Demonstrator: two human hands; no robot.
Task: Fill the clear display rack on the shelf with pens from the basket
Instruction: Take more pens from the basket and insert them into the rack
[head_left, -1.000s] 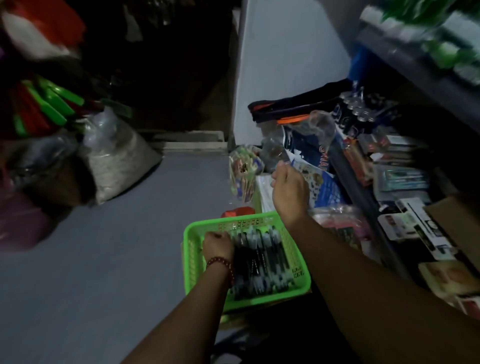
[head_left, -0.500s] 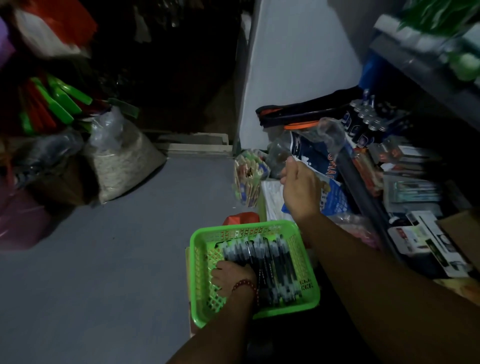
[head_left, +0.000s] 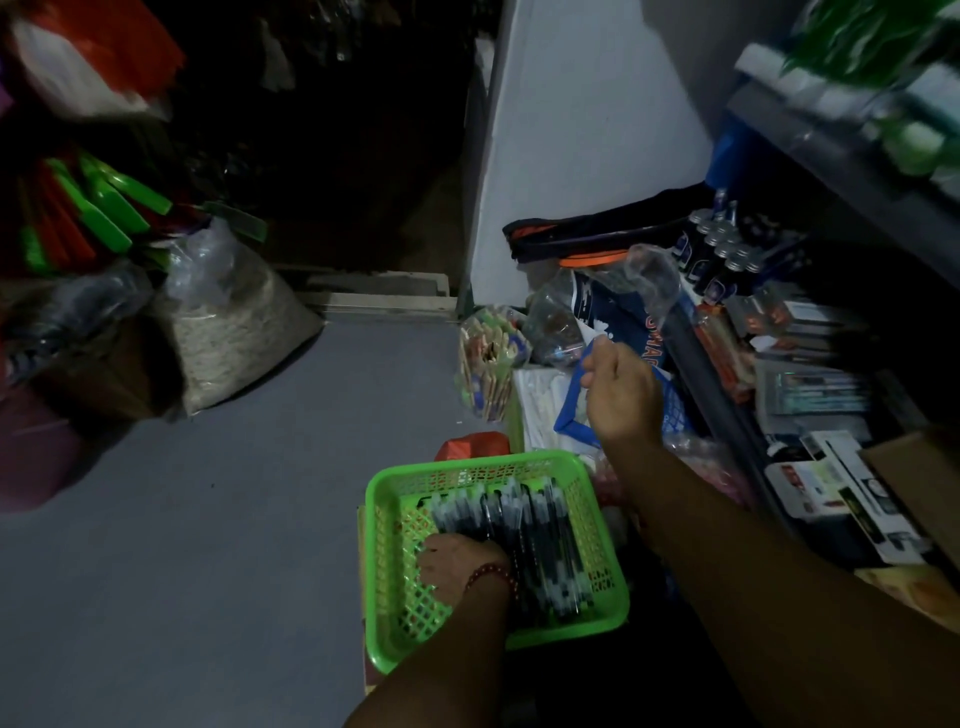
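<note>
Left hand's fingers (head_left: 435, 558) buried among pens (head_left: 540, 540), grip perhaps closed; upper shelf goods (head_left: 883, 62) blurred.

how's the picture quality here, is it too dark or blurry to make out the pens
Head view: dim overall, with the upper middle nearly black. The green basket and the dark pens read fairly clearly beside the left hand. The shelf goods at right are motion-smeared, and wide-angle distortion bends the edges.

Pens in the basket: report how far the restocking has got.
Done: nothing that shows; the clear rack can't be made out among the dim shelf goods. In hand: the left hand is down in the green basket on the pens; the right hand is raised beyond it. Left: a full layer of pens.
</note>
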